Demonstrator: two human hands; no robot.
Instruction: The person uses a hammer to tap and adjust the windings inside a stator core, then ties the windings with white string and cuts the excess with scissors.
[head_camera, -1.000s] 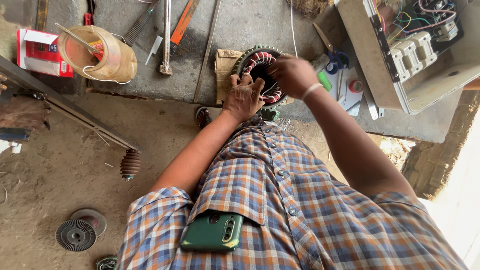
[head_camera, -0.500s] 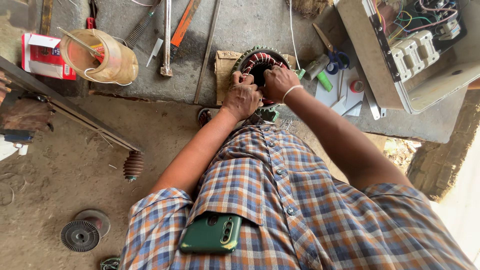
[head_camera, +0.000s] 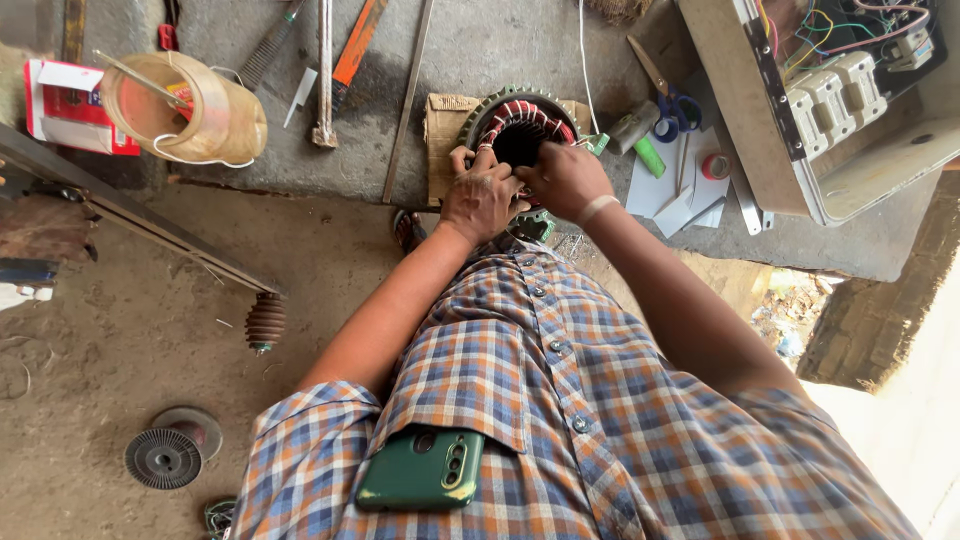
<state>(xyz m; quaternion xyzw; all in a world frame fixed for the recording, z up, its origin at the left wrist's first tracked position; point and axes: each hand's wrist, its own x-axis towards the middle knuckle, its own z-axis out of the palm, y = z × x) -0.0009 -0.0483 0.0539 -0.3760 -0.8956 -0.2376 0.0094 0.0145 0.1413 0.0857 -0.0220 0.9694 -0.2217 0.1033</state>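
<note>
Overhead, the concrete worktop (head_camera: 480, 50) fills the upper part of the view, its near edge dropping to a dirt floor (head_camera: 130, 360). At the right, an open grey switch box (head_camera: 830, 110) shows white breakers and coloured wires – its far corner is cut off by the frame. A translucent plastic jug (head_camera: 190, 110) lies on its side at the left, with a red-and-white flat packet (head_camera: 70, 110) just behind it, partly hidden by the jug.

Centre, a motor stator (head_camera: 520, 125) with red-brown copper windings rests on a scrap of brown cardboard (head_camera: 445, 135). The left hand (head_camera: 480, 200) curls its fingers over the near rim of the stator; the right hand (head_camera: 565, 180) presses at the windings beside it, fingers bent inward. Whether either pinches a wire is hidden by the knuckles.

Smaller things lie near: blue-handled scissors (head_camera: 665, 95), white paper slips (head_camera: 680, 195), a green marker (head_camera: 648, 155), a red tape roll (head_camera: 715, 166). A green phone (head_camera: 420, 470) sits in the checked shirt pocket – a ribbed grinding disc (head_camera: 163, 457) lies on the floor.
</note>
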